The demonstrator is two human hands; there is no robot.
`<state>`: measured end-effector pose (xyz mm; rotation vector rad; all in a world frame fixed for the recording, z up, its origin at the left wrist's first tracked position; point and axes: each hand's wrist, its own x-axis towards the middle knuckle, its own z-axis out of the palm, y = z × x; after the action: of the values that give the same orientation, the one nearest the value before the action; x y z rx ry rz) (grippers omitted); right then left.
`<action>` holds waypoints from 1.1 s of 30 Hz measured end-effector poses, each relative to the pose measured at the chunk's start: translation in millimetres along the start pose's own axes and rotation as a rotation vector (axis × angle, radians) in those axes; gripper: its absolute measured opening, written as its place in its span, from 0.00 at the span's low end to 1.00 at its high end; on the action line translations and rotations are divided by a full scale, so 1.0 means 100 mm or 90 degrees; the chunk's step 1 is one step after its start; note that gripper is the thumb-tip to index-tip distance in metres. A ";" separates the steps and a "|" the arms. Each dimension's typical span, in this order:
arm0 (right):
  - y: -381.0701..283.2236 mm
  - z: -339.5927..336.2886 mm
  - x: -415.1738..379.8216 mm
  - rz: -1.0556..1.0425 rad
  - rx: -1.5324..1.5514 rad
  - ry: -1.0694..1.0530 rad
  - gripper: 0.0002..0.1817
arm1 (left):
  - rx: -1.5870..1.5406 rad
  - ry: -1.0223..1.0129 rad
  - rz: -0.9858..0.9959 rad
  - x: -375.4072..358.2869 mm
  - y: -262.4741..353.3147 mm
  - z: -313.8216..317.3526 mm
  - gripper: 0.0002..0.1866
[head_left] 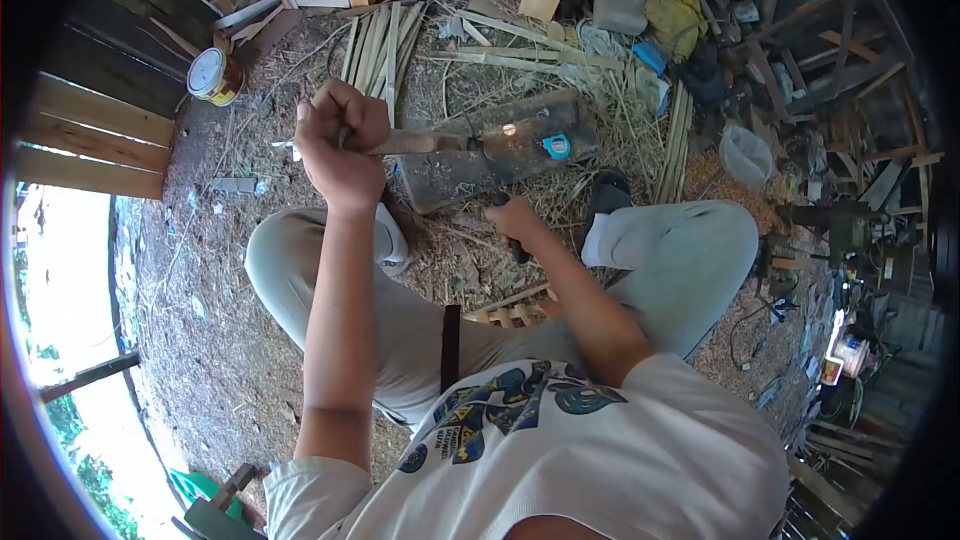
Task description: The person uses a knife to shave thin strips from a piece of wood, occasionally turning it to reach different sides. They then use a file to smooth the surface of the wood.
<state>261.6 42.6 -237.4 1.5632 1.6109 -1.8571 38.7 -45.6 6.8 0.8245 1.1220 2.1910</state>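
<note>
Raised over the ground, my left hand (343,140) is closed round a short wooden piece (408,143) that points right over a dark wooden block (450,182). My right hand (517,222), lower and nearer my body, is closed on the dark handle of a tool (519,251). A thin dark edge runs up from that hand across the block to the wooden piece's right end; whether they touch I cannot tell. On the block's right part lies a blue tape measure (556,147).
Thin wooden strips (377,45) lie beyond the block, with more (676,145) to its right. A paint tin (214,77) stands at the upper left. My bent knees flank the hands. Scrap wood and a yellow bag (676,22) are at the upper right.
</note>
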 end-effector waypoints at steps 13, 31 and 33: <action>-0.07 0.22 -0.01 0.008 0.196 -0.028 0.11 | -0.024 -0.022 0.007 0.17 0.00 -0.19 0.38; 0.20 0.58 0.25 -0.241 0.113 0.027 0.18 | -0.005 -0.075 0.005 0.51 -0.05 -0.10 0.43; 0.44 0.63 0.47 -0.369 0.022 0.045 0.18 | 0.001 -0.094 0.011 0.49 -0.05 -0.12 0.43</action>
<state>239.8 -4.7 -310.7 1.2692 2.2547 -2.1154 -1.8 -15.1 11.0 0.9827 1.0485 2.1047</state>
